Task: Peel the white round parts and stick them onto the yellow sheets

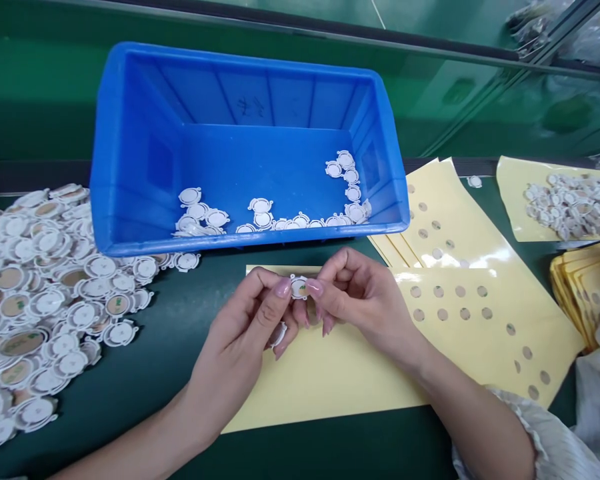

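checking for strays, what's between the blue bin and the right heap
Yellow sheets and one loose white part lie there, as the head view shows.

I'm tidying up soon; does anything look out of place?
One white part lies alone on the green table between two yellow sheets at right, apart from the large left heap, so it looks stray.

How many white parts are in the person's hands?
2 visible: the upper part, held between the left hand and right hand, and the lower part, in the left hand alone. Others may be hidden.
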### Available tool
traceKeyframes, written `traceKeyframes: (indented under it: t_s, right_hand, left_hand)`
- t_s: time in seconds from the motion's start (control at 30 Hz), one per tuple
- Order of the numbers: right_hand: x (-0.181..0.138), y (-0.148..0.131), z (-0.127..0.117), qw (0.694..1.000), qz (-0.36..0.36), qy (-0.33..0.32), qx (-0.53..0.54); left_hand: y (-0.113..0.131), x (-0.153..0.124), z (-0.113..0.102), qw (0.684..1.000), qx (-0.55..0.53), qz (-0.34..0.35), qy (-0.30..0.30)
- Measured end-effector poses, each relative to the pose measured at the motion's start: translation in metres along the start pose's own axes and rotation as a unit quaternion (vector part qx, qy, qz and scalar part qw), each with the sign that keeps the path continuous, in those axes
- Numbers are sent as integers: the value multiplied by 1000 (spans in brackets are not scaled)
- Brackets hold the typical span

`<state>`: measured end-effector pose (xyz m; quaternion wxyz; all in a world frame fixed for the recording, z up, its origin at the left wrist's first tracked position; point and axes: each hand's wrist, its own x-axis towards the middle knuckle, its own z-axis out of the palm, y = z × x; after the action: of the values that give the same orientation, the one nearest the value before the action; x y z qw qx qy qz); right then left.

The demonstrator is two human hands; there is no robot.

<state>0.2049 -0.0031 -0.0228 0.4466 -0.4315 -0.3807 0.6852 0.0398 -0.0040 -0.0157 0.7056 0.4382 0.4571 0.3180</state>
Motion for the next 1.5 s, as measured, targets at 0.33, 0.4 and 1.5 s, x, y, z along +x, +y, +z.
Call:
traceKeyframes:
  t_s: [0.33, 0.4, 1.5]
  right_hand:
    - [0, 2, -1, 1000, 10, -7, 3]
    - [-1, 2, -1, 1000, 12, -7, -4]
    - [0, 3, 0, 999, 5, 7, -32]
  left_hand:
    - [0, 0, 2, 1000, -1, 21, -8]
    - [-1, 0, 2, 1000, 2, 20, -6]
    - [2, 1, 5, 998, 40, 46, 7]
